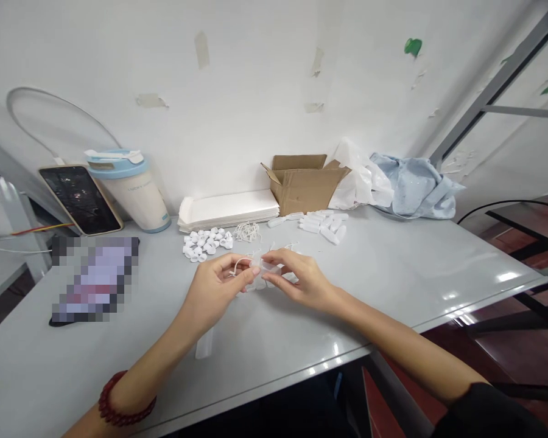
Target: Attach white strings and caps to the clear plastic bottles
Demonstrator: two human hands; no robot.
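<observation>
My left hand (pixel 219 286) and my right hand (pixel 296 281) meet over the middle of the grey table (pixel 393 267). Both are pinched on a small clear plastic piece (pixel 267 269) with a thin white string looping off it toward my left thumb. Behind the hands lie a pile of small white caps (pixel 205 242), a bundle of white strings (pixel 247 231) and several clear plastic tubes (pixel 324 224). Another clear tube (pixel 204 344) lies on the table under my left forearm, which wears a red bead bracelet.
Against the wall stand a phone (pixel 80 198) propped upright, a white lidded cup (pixel 134 188), a stack of white trays (pixel 228 210), an open cardboard box (pixel 304 179), a plastic bag and a blue cloth (pixel 415 185). A blurred flat object lies at left. The table edge runs near right.
</observation>
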